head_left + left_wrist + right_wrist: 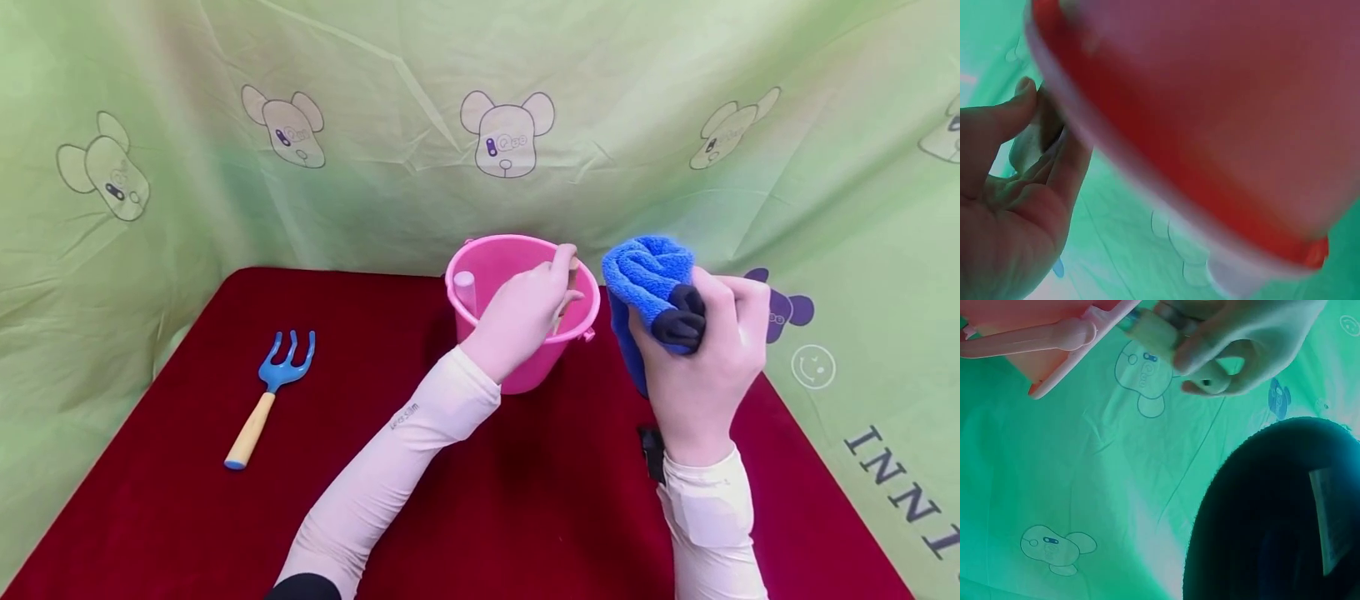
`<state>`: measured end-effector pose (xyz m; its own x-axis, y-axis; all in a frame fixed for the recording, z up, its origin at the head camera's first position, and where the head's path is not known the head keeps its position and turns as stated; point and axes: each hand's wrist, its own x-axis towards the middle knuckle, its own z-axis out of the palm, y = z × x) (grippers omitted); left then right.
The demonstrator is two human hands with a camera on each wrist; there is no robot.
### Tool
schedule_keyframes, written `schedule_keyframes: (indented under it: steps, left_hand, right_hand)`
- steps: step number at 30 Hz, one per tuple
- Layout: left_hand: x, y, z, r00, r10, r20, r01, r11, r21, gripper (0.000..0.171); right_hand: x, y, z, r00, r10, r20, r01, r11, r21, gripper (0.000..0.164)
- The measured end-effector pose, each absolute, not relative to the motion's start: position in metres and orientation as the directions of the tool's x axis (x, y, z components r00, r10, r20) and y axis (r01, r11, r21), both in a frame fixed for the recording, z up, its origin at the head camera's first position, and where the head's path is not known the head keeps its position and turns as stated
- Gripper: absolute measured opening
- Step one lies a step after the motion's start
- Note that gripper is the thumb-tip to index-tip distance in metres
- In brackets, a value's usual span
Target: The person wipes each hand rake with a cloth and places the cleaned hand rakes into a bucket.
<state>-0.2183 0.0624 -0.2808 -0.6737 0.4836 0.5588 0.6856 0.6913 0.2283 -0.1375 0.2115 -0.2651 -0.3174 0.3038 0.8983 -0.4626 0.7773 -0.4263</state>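
In the head view my left hand reaches over the near rim of a pink bucket. Its thumb and fingers pinch a wooden handle, whose far end runs toward the bucket mouth in the right wrist view. The lower part of that tool is hidden. Right of the bucket, my right hand grips a bunched blue fluffy cloth with black fabric at one end, held up over the table. Close up in the right wrist view, the cloth is a dark rounded shape with a pale label.
A pale round-ended cylinder stands inside the bucket at its left wall. On the red tablecloth at left lies a blue three-pronged hand fork with a wooden handle. A green printed curtain surrounds the table.
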Motion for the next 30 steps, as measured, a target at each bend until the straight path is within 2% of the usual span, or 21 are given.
schedule_keyframes:
  steps: [4, 8, 10, 16, 21, 27, 30]
  left_hand:
    - [-0.220, 0.071, -0.293, -0.667, 0.499, 0.553, 0.645, 0.759, 0.092, 0.032]
    - [-0.221, 0.075, -0.304, -0.671, 0.528, 0.521, 0.586, 0.808, -0.063, 0.034]
    - [-0.221, 0.075, -0.307, -0.678, 0.540, 0.499, 0.573, 0.813, -0.101, 0.033]
    - [-0.220, 0.075, -0.307, -0.717, 0.557, 0.418, 0.605, 0.796, -0.023, 0.030]
    - [-0.218, 0.077, -0.311, -0.733, 0.543, 0.409, 0.612, 0.790, 0.049, 0.029]
    - [-0.217, 0.078, -0.311, -0.744, 0.531, 0.406, 0.593, 0.805, 0.032, 0.029]
    - [-0.214, 0.076, -0.310, -0.728, 0.529, 0.435, 0.593, 0.805, 0.014, 0.027]
  right_hand:
    - [-0.138, 0.211, -0.265, -0.316, 0.304, 0.899, -0.464, 0.777, -0.426, 0.034]
    - [-0.137, 0.211, -0.265, -0.322, 0.300, 0.898, -0.463, 0.778, -0.425, 0.034]
    - [-0.136, 0.211, -0.265, -0.327, 0.295, 0.898, -0.464, 0.778, -0.424, 0.034]
    - [-0.136, 0.211, -0.265, -0.330, 0.291, 0.898, -0.468, 0.776, -0.423, 0.035]
    - [-0.136, 0.211, -0.266, -0.333, 0.287, 0.898, -0.466, 0.778, -0.421, 0.036]
    - [-0.137, 0.212, -0.266, -0.340, 0.281, 0.898, -0.480, 0.769, -0.422, 0.036]
    - [-0.137, 0.212, -0.266, -0.341, 0.279, 0.898, -0.487, 0.765, -0.422, 0.036]
